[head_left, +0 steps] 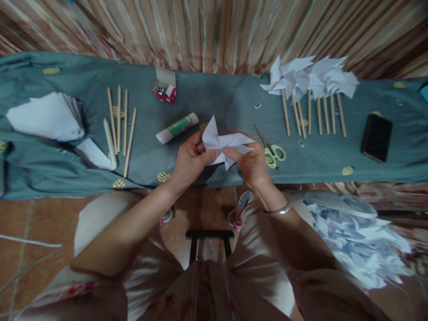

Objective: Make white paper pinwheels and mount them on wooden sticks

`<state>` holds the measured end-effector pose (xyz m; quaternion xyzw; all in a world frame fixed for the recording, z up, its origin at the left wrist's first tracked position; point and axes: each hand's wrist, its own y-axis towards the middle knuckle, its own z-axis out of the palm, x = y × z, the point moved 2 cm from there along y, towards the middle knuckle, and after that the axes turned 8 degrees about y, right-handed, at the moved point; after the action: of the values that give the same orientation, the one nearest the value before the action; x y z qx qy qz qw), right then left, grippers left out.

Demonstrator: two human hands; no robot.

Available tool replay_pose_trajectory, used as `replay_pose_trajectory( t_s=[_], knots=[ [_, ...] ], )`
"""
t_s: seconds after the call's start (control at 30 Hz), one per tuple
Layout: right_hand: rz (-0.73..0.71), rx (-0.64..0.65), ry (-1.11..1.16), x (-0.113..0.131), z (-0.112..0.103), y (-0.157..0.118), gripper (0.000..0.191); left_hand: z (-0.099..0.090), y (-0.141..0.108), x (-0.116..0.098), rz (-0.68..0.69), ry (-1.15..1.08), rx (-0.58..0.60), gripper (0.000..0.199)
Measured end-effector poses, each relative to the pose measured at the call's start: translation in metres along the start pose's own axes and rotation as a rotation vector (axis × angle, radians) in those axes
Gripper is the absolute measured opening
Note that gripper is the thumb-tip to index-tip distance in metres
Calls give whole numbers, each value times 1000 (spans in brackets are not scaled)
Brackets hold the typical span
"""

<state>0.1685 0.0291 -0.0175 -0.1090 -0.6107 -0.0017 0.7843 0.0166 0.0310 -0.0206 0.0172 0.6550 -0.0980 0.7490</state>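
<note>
Between my two hands, over the front part of the table, is a white paper pinwheel (227, 141) with its blades folded in. My left hand (194, 156) grips its left side, thumb pressed near the centre. My right hand (249, 158) is closed on the other side, its thumb also near the middle. A thin wooden stick (261, 196) shows below my right hand, along the wrist; whether it joins the pinwheel is hidden. A glue stick (177, 128) lies just left of the pinwheel, and scissors with green handles (276, 154) lie to the right.
A green cloth (220, 100) covers the table. On it are a paper stack (47, 116), several wooden sticks (119, 118), a small red box of metal pins (165, 91), finished pinwheels (310, 80) and a phone (376, 137). A bag of paper scraps (361, 245) stands at lower right.
</note>
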Motion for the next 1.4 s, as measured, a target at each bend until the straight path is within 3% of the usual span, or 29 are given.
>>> replay_pose_trajectory(
  t_s=[0.2,0.4,0.5,0.63,1.4],
  knots=[
    [29,-25,19,0,-7,3,44,-13,0,-9,157,216,17,71],
    [75,-7,38,2,-8,2,42,-18,-6,-17,282,433,79,30],
    [69,16,1,4,-8,0,44,-20,-7,-20,292,526,81,14],
    [61,39,-57,5,-7,-1,46,-20,-5,-22,300,542,80,8],
    [-50,109,-193,4,-5,-5,43,-9,-5,-17,179,502,-25,4]
  ],
)
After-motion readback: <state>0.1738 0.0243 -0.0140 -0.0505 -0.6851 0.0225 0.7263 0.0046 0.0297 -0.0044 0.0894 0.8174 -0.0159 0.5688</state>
